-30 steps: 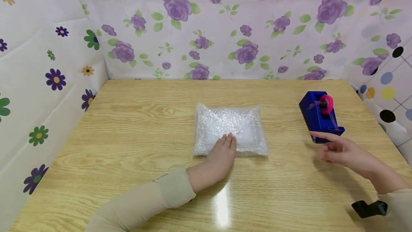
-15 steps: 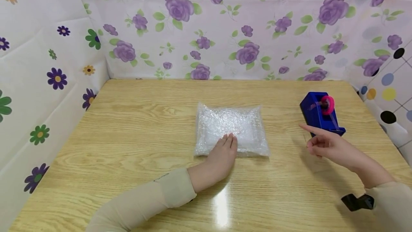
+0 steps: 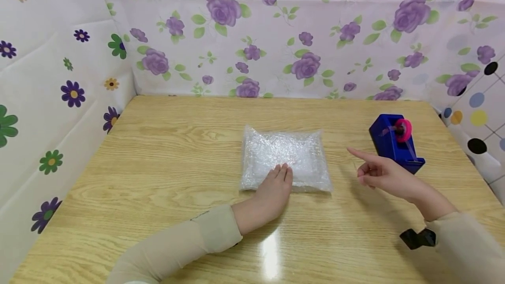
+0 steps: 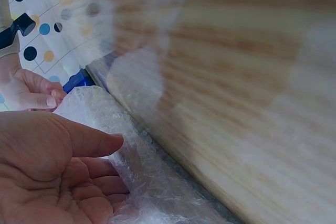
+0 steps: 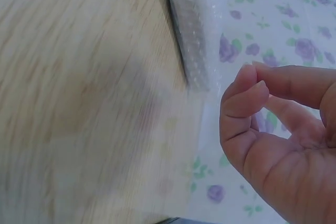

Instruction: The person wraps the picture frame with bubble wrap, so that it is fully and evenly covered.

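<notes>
A flat package wrapped in clear bubble wrap lies mid-table. My left hand rests on its near edge, fingers extended over the wrap; in the left wrist view the thumb lies alongside the crinkled film. To the right, my right hand is raised above the table with the index finger pointing left. Its thumb and curled fingers pinch a barely visible, see-through piece of tape. Behind this hand stands a blue tape dispenser carrying a pink-cored roll.
The wood-grain table meets a flowered cloth at the back. More patterned cloth hangs along the left, and a dotted cloth is on the right. A black strap piece sits at the right sleeve.
My right hand has moved left, away from the tape dispenser and toward the package, keeping its pinch. The left hand stays on the package.
</notes>
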A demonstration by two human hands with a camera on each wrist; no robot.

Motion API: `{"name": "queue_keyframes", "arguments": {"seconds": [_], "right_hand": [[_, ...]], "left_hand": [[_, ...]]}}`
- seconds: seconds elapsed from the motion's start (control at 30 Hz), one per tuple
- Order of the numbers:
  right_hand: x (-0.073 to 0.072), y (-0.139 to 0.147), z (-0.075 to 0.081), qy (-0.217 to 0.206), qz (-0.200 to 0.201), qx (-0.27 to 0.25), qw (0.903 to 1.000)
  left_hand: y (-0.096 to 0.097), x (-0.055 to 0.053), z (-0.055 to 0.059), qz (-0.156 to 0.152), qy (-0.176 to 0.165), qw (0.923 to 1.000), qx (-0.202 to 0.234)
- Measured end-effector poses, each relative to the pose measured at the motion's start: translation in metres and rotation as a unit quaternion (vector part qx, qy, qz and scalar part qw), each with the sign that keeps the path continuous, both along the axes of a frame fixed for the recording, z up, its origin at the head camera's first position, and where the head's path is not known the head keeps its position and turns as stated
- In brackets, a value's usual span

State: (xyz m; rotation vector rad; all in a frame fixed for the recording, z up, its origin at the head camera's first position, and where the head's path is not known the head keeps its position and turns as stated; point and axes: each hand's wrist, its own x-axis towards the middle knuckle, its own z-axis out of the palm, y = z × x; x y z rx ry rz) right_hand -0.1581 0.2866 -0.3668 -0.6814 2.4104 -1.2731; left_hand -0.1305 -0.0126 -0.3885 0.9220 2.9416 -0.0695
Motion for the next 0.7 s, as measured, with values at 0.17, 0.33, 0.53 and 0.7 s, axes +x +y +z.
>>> {"name": "queue_keyframes", "arguments": {"seconds": [0.17,0.33,0.53,0.7], "right_hand": [[-0.004,-0.011,0.001,0.012,0.006,0.005,0.9999],[-0.011,-0.024,0.0,0.02,0.021,-0.001,0.9996],[-0.017,-0.038,-0.005,0.057,0.041,-0.003,0.9975],[-0.021,-0.045,-0.012,0.097,0.059,-0.002,0.9935]], "left_hand": [[0.0,0.0,0.001,-0.004,0.002,1.0,-0.006],[-0.001,0.0,-0.001,-0.01,0.007,0.9999,-0.005],[-0.001,0.0,-0.003,-0.013,0.016,0.9998,-0.003],[-0.001,-0.001,-0.004,-0.013,0.022,0.9997,-0.006]]}}
